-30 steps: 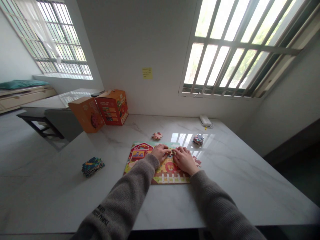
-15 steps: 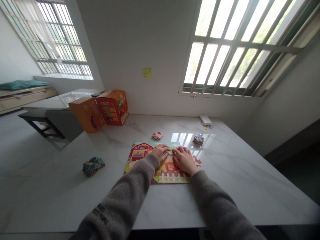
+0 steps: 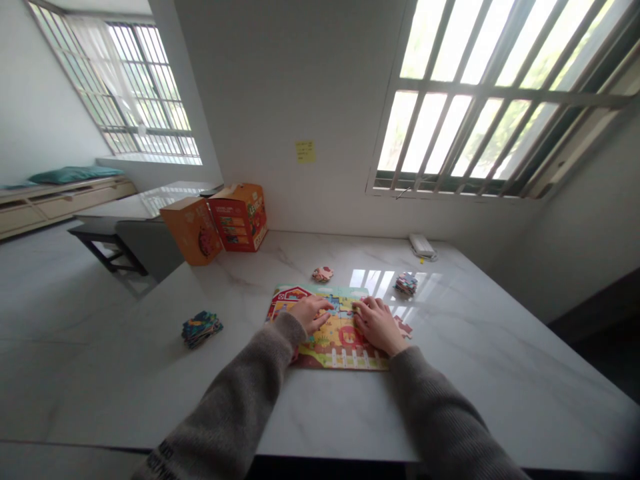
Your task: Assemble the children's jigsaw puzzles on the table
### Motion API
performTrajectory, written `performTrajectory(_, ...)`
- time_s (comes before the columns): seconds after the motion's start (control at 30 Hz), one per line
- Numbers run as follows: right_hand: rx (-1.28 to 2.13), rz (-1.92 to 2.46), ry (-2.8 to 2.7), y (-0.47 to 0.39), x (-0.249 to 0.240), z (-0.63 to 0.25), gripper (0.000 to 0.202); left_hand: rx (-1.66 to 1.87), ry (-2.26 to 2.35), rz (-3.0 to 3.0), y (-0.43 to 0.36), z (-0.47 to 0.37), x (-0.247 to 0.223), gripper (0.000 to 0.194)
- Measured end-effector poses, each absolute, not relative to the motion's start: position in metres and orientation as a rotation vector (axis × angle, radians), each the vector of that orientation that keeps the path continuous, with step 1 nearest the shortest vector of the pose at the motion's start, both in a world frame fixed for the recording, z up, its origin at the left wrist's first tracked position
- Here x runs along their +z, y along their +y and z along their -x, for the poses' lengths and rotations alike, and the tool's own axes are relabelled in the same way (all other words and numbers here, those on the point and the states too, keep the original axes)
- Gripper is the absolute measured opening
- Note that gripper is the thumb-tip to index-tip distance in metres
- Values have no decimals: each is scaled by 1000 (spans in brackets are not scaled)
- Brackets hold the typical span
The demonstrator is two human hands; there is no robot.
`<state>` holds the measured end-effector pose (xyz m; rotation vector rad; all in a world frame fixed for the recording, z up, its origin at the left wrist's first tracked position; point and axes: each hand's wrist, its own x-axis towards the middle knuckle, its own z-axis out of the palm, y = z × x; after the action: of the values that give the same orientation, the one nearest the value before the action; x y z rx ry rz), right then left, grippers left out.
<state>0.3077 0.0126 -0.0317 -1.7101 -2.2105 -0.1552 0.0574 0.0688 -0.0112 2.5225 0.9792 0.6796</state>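
Resting loosely open, left hand (image 3: 309, 314) and right hand (image 3: 380, 325) seemingly touch the farmyard puzzle (image 3: 326, 339).

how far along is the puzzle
The puzzle looks largely joined, its fence row and middle filled in. The left hand and right hand are on it, hiding some. The reddish pieces beside it lie loose, perhaps left to fit.

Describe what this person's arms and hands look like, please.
Both arms are in long knitted sleeves of a brownish grey, ribbed towards the wrists. Dark lettering is printed on the left sleeve, too blurred here to read. The left hand and the right hand are bare, with no gloves and no rings or watch that I can make out.
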Motion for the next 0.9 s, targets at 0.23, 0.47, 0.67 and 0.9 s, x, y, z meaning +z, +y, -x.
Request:
performTrajectory(0.23,-178,1708,-2222,10,-29,-307,31,818,953,-2502,52,-14,-19,22)
performTrajectory(0.47,-155,1706,-2224,12,-30,-308,32,985,1569,-2288,73,40,-25,26)
performTrajectory(0.67,-66,1701,-2197,20,-32,-311,29,875,1763,-2177,80,57,-38,34)
performTrajectory(0.9,37,1544,-2160,73,-15,-280,23,898,1751,-2157,81,53,-44,36)
